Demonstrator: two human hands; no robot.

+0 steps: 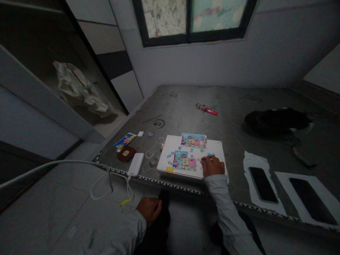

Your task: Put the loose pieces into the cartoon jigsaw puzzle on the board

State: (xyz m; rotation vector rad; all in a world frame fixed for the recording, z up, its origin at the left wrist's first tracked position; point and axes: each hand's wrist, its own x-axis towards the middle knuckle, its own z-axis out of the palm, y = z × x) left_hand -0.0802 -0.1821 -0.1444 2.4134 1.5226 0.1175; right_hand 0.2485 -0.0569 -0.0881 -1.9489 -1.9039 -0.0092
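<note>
A partly assembled cartoon jigsaw puzzle [184,161] lies on a white box [170,141] near the table's front edge. Around it are scattered loose blue puzzle pieces [191,150]. At the back of the box lies a picture card [193,141] with similar cartoon figures. My right hand [213,165] is on the box just right of the puzzle, fingers bent and drawn together, tips down among pieces; whatever is beneath them is hidden. My left hand [150,209] rests on my leg, loosely closed, holding nothing I can see.
Left of the box are a white power bank [136,164] with a cable [66,162], a brown case [126,154], a blue-yellow card [124,140] and small clear containers [150,154]. Two phones [263,185] lie right. A red packet [208,109] and a black bag-like item [277,122] are farther back.
</note>
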